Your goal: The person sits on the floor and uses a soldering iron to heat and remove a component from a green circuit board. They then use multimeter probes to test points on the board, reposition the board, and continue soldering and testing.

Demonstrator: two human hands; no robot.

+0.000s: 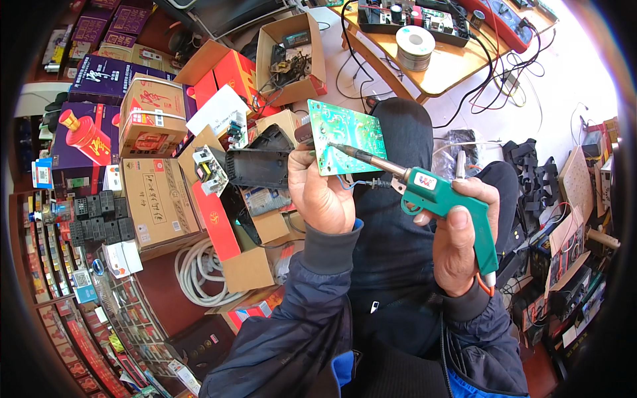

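Left fingers are clamping the left edge of a thin green rectangular circuit board [355,136], left hand [320,192] sitting below and left of it, board tilted above the lap. Right hand [459,249] is wrapping its fingers round the grip of a green plastic pistol-shaped soldering gun [448,199]; exact trigger-finger pressure: can't tell. The gun's long metal barrel [371,158] is running leftward from the right fingers, across the board face, its dark tip ending near the left fingertips. Tip touching or just hovering: can't tell.

Risks, my read: tip is pointing at the left fingers, so a slip off a joint could be burning them, if it's hot. Board is hanging off a one-edge pinch; pushing too hard could be twisting it, putting the tip on the wrong pads. A blue-grey wire with a dark ribbed sleeve [381,183] is running just below the barrel, right of the left fingers; dropping the barrel could be melting it. Dark trouser leg [405,126] is lying behind the board, catching any solder drips.
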